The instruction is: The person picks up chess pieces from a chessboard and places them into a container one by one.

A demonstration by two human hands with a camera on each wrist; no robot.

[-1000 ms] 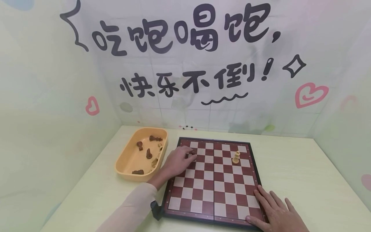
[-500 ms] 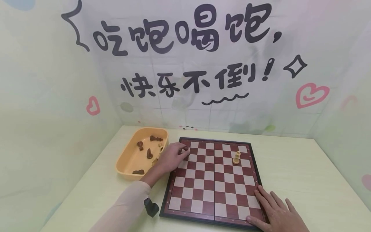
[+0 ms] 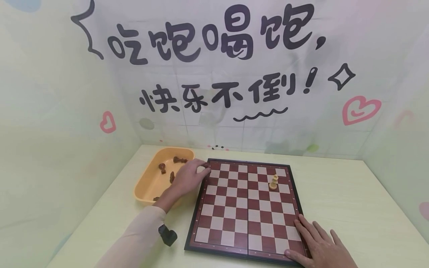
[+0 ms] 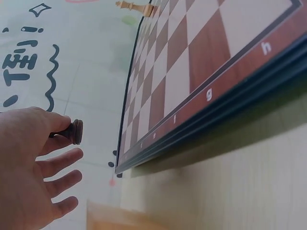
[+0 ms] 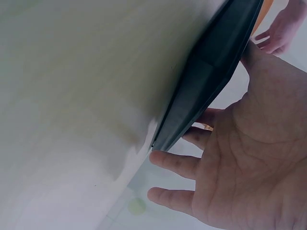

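My left hand (image 3: 187, 178) hovers over the far left corner of the chessboard (image 3: 231, 203), beside the tray. Between thumb and index finger it pinches a dark chess piece (image 4: 76, 132); the base shows in the left wrist view, while the fingers cover the rest. My right hand (image 3: 323, 243) rests on the board's near right edge, fingers fairly straight and spread. On the board's far right part stands a light chess piece (image 3: 273, 183), possibly a bishop.
A yellow tray (image 3: 149, 186) left of the board holds several dark pieces, one being a toppled piece (image 3: 180, 160); my left arm hides part of its inside. A black device (image 3: 167, 235) hangs at my left wrist. Behind the table rises a printed curtain (image 3: 228, 137).
My left hand has moved left and away from me with the dark chess piece, from over the board's squares to its far left corner. My right hand has stayed still.
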